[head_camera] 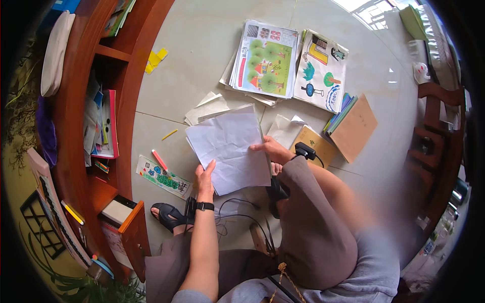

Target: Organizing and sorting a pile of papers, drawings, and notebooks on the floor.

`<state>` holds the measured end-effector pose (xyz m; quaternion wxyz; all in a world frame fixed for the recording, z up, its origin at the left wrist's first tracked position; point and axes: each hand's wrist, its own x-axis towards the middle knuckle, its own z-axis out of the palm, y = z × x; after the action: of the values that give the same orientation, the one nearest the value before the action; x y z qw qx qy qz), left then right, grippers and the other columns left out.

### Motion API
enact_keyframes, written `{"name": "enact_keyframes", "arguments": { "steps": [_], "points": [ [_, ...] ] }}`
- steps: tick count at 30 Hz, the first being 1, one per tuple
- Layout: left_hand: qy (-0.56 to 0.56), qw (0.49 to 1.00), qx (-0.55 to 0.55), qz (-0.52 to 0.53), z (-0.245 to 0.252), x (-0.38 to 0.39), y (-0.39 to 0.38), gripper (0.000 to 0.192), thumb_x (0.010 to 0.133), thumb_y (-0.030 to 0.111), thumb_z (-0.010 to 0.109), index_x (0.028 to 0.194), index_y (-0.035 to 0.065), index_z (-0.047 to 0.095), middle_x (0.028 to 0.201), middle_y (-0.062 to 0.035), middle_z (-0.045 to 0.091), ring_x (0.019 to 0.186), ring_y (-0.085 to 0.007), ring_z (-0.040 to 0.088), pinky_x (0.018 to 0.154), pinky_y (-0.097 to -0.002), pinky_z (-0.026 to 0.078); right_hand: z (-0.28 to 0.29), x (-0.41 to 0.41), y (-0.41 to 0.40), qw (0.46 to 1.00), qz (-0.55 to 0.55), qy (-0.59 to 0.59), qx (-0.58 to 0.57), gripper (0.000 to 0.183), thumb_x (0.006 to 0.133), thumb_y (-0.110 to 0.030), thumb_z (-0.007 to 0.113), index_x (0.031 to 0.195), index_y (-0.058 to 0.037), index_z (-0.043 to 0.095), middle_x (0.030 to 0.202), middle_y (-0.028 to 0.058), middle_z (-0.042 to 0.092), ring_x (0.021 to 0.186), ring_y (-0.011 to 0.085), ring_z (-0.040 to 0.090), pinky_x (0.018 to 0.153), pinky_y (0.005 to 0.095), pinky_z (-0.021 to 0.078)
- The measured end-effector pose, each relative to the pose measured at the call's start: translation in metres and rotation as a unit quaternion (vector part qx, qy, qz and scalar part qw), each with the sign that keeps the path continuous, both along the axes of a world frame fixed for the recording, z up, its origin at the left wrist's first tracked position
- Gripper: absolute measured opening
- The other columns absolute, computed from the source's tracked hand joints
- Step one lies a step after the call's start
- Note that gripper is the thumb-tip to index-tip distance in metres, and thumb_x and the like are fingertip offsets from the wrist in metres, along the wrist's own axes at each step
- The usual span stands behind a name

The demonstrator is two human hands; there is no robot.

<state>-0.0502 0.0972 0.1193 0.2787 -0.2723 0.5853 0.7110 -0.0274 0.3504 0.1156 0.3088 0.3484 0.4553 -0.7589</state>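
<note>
A stack of creased white paper sheets (pixel 231 147) is held between my two hands above the tiled floor. My left hand (pixel 205 178) grips its lower left edge, thumb on top. At the right edge, my right hand (pixel 273 149) pinches the sheets with its thumb across the top one. Their undersides are hidden. Just beyond lie folded papers (pixel 207 108) and a pile of sheets topped by a printed and coloured picture (pixel 267 62). Beside that pile rests another one with a hand-drawn picture (pixel 322 72) on top.
A wooden cabinet (pixel 125 113) with an open drawer (pixel 132 238) stands at left. On the floor are a red marker (pixel 159 159), a yellow pencil-like stick (pixel 169 134), a drawn paper strip (pixel 163 177), yellow paper (pixel 155 60), brown-covered booklets (pixel 354 128), a tan booklet (pixel 312 142) and black cables (pixel 242 215).
</note>
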Motion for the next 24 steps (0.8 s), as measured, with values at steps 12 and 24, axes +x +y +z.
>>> {"name": "enact_keyframes", "arguments": {
  "steps": [12, 24],
  "points": [
    [0.250, 0.919, 0.061, -0.299, 0.085, -0.047, -0.038, 0.021, 0.075, 0.003, 0.061, 0.095, 0.0088, 0.062, 0.123, -0.0106, 0.046, 0.128, -0.0254, 0.029, 0.101, -0.0341, 0.031, 0.104, -0.036, -0.001, 0.880, 0.162, 0.446, -0.026, 0.018, 0.071, -0.011, 0.068, 0.088, -0.0061, 0.067, 0.095, 0.0090, 0.065, 0.099, 0.0234, 0.058, 0.096, 0.0395, 0.0375],
    [0.342, 0.895, 0.001, -0.285, 0.049, -0.038, -0.025, 0.028, 0.070, 0.014, 0.066, 0.098, 0.0088, 0.062, 0.119, -0.0142, 0.054, 0.126, -0.0320, 0.033, 0.105, -0.0444, 0.021, 0.062, -0.027, -0.002, 0.846, 0.211, 0.461, 0.168, 0.024, 0.068, -0.006, 0.067, 0.092, -0.0082, 0.066, 0.102, 0.0082, 0.062, 0.116, 0.0314, 0.046, 0.097, 0.0408, 0.0371]
  ]
}}
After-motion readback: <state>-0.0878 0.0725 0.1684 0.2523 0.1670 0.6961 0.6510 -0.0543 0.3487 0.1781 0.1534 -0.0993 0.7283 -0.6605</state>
